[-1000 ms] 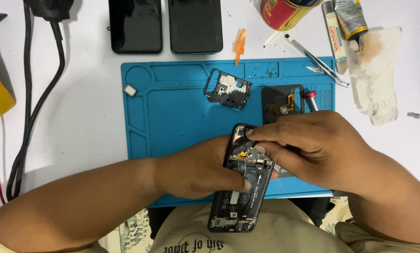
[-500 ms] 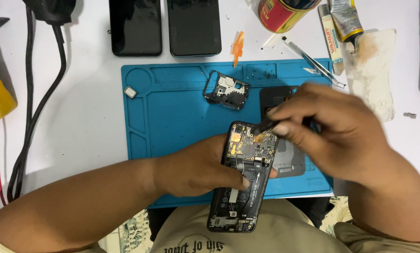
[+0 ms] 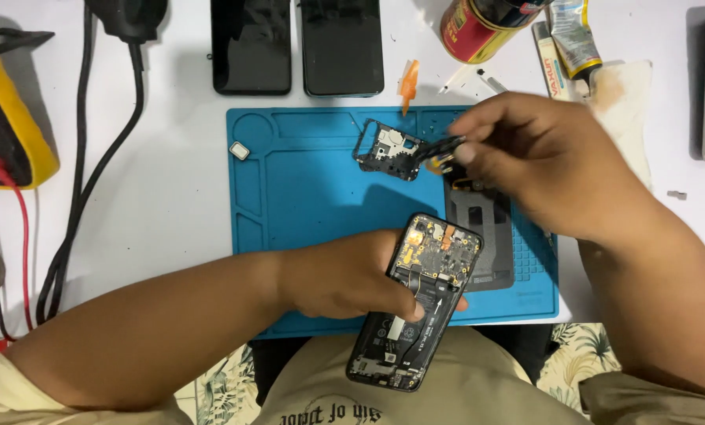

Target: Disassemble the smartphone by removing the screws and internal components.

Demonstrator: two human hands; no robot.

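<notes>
Here the left hand (image 3: 344, 275) is wrapped around an opened phone (image 3: 415, 303), gripping it from its left side with the thumb lying across the middle; the phone's back is off, so its circuit board and battery face up, and it sits tilted over the near edge of a blue work mat (image 3: 305, 197), its lower end hanging over the person's lap. The right hand (image 3: 541, 165) is raised over the far right part of the mat, its thumb and fingers pinched shut on a small dark part (image 3: 440, 148) with a bit of orange on it; the part is blurred, so its exact kind cannot be told. Just left of that pinch, a dark inner cover plate (image 3: 388, 149) lies flat on the mat, and under the right hand a black back panel (image 3: 482, 236) rests on the mat, just beside the phone's top end. A small white square piece (image 3: 240, 150) sits near the mat's left edge. Beyond the mat, on the white table (image 3: 163, 197), two dark phones (image 3: 297, 47) lie side by side, an orange plastic pick (image 3: 407, 83) lies near them, and a red can (image 3: 478, 27) stands further right. Black cables (image 3: 85, 173) run down the left side beside a yellow meter (image 3: 6, 118).
</notes>
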